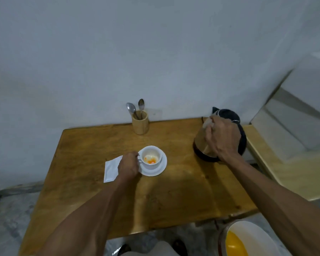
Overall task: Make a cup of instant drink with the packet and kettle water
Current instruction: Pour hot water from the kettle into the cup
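A white cup [151, 158] stands on a white saucer [158, 171] in the middle of the wooden table [174, 193]. Orange and white powder lies in the cup's bottom. My left hand [128, 165] pinches the cup's handle on its left side. A white packet [110, 170] lies flat just left of the saucer, partly under my hand. At the table's right, a steel kettle [203, 143] with a black lid and base stands upright. My right hand [222, 138] is closed around its handle, hiding the handle.
A wooden holder [140, 124] with two spoons [136, 109] stands at the back edge against the white wall. A pale ledge [284, 170] adjoins the table's right side. A white bowl with yellow liquid [247, 241] sits low at the bottom right.
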